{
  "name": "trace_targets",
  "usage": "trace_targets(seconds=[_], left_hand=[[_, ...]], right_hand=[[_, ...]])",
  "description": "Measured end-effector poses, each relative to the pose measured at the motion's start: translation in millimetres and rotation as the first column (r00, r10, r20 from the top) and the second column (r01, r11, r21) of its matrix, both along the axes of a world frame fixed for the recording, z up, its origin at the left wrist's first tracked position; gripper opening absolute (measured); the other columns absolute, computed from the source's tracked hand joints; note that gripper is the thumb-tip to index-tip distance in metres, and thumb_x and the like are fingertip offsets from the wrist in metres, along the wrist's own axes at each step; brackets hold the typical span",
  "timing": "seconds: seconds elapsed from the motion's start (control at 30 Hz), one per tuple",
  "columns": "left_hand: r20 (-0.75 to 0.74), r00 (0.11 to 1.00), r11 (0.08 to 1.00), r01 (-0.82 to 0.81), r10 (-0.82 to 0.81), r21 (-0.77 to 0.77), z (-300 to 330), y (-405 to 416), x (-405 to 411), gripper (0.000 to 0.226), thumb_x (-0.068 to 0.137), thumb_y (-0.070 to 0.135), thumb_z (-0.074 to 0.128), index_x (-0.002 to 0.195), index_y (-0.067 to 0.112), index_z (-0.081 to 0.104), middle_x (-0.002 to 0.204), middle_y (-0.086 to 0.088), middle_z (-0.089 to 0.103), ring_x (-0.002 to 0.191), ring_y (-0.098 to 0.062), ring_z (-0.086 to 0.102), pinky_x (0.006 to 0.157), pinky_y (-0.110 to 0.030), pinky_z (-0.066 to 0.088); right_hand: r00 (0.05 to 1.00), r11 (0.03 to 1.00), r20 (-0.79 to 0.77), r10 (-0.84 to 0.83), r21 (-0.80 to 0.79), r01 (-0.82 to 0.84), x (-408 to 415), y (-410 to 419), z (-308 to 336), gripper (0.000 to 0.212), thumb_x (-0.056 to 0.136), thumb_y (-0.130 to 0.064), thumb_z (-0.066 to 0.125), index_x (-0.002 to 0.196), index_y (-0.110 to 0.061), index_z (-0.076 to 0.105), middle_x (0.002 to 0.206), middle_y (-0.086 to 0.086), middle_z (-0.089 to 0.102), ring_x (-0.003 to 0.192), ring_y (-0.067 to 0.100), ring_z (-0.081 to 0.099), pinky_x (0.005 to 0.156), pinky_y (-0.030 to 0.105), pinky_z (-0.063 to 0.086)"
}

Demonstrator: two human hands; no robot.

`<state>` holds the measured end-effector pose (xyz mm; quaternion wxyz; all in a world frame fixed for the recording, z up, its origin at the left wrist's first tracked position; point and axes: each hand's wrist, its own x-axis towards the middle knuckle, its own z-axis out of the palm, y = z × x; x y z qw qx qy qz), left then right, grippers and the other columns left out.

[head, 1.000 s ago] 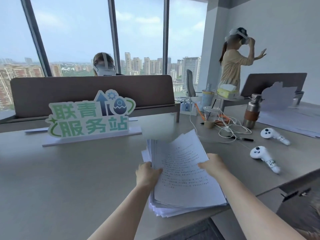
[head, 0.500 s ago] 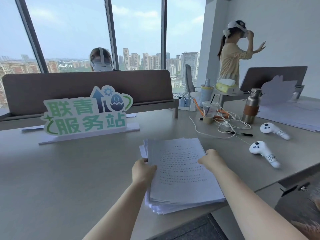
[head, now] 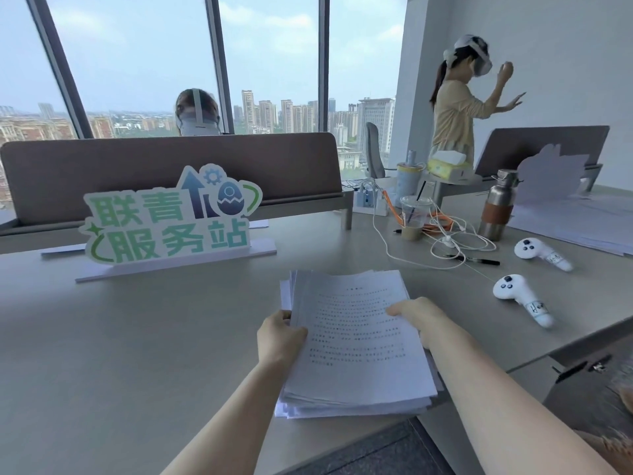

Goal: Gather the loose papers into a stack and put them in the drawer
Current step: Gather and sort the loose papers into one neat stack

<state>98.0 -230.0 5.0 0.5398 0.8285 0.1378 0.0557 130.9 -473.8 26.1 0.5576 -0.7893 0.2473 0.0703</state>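
Observation:
A thick stack of printed white papers [head: 356, 344] lies on the grey desk [head: 120, 337], its near end jutting past the front edge. The sheets are roughly aligned, with a few edges fanning out at the left and bottom. My left hand [head: 279, 335] grips the stack's left edge. My right hand [head: 419, 317] holds the right edge, fingers curled over the top sheet. A drawer unit [head: 579, 368] sits low at the right, under the desk corner; whether it is pulled out I cannot tell.
A green and white standing sign [head: 168, 217] is at the back left. Two white controllers [head: 520, 296] [head: 541, 252], a pen [head: 479, 260], white cables [head: 445, 241], a plastic cup [head: 412, 217] and a metal bottle [head: 496, 207] lie to the right. Two people wearing headsets are beyond the desk.
The top sheets, lifted and tilted a second ago, have come down flat onto the stack. Both hands stay on its side edges. The view has shifted slightly.

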Motion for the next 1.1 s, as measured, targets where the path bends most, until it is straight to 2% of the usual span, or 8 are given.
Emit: trace_targets(seconds=[0.13,0.3,0.4,0.5,0.67,0.73,0.97,1.1], left_hand=[[0.012,1.000,1.000,0.001,-0.001,0.004,0,2,-3,0.027,0.071,0.008,0.061,0.095,0.017,0.070,0.091,0.001,0.072,0.087,-0.022,0.067,0.082,-0.034,0.056],[0.002,1.000,1.000,0.002,-0.002,-0.013,-1,6,-6,0.026,0.071,0.010,0.061,0.095,0.017,0.069,0.090,0.002,0.071,0.084,-0.020,0.066,0.077,-0.033,0.056],[0.006,1.000,1.000,-0.003,0.003,-0.011,-2,8,-8,0.028,0.071,0.010,0.061,0.097,0.017,0.068,0.092,0.002,0.071,0.085,-0.020,0.066,0.075,-0.029,0.053],[-0.003,1.000,1.000,-0.001,0.000,-0.021,-2,11,-12,0.028,0.071,0.010,0.061,0.097,0.019,0.068,0.091,0.003,0.070,0.084,-0.019,0.066,0.075,-0.030,0.053],[0.002,1.000,0.999,0.001,-0.001,-0.039,-2,15,-18,0.023,0.069,0.010,0.060,0.090,0.018,0.067,0.086,0.003,0.070,0.082,-0.020,0.066,0.074,-0.033,0.054],[-0.008,1.000,0.997,0.000,-0.001,-0.073,-2,18,-18,0.022,0.069,0.010,0.061,0.088,0.019,0.067,0.085,0.003,0.070,0.080,-0.019,0.066,0.072,-0.032,0.054],[-0.029,1.000,0.924,-0.001,-0.011,-0.383,3,39,-19,0.023,0.074,0.000,0.068,0.096,0.007,0.065,0.096,-0.014,0.072,0.075,-0.027,0.069,0.066,-0.035,0.059],[0.007,1.000,0.765,0.017,-0.016,-0.644,6,62,-13,0.076,0.078,0.014,0.078,0.141,0.019,0.036,0.133,-0.007,0.052,0.109,-0.032,0.061,0.094,-0.046,0.051]], right_hand=[[1.000,1.000,-0.025,0.018,-0.002,-0.019,-7,12,5,0.058,0.073,-0.020,0.079,0.123,0.002,0.058,0.122,0.006,0.056,0.119,0.034,0.056,0.096,0.036,0.044],[0.996,0.997,-0.035,0.078,0.006,-0.078,-5,12,3,0.063,0.054,-0.017,0.081,0.113,-0.001,0.065,0.112,0.019,0.067,0.099,0.037,0.067,0.093,0.051,0.054],[0.997,0.993,-0.033,0.072,0.094,-0.069,-11,15,6,0.053,0.065,-0.008,0.078,0.114,-0.001,0.058,0.114,0.020,0.065,0.097,0.038,0.067,0.089,0.051,0.054],[0.999,0.990,0.026,0.034,0.136,-0.037,-19,19,6,0.066,0.065,-0.001,0.073,0.127,-0.006,0.049,0.117,0.019,0.063,0.097,0.039,0.067,0.087,0.058,0.054],[0.987,0.983,0.157,0.019,0.175,-0.047,-19,25,-2,0.090,0.061,0.002,0.069,0.144,-0.012,0.038,0.132,0.015,0.059,0.116,0.037,0.059,0.102,0.056,0.046],[0.971,0.988,0.235,0.051,0.133,-0.084,-26,30,4,0.072,0.070,0.006,0.067,0.137,-0.012,0.047,0.123,0.012,0.064,0.110,0.034,0.062,0.100,0.049,0.048],[0.859,0.975,0.502,0.095,0.127,-0.182,-37,45,25,0.045,0.066,0.006,0.065,0.095,-0.028,0.066,0.097,0.001,0.075,0.094,0.029,0.070,0.085,0.047,0.056],[0.774,0.954,0.629,0.081,0.175,-0.242,-47,54,40,0.045,0.058,-0.004,0.066,0.097,-0.027,0.070,0.096,0.000,0.076,0.089,0.024,0.071,0.080,0.041,0.056]])
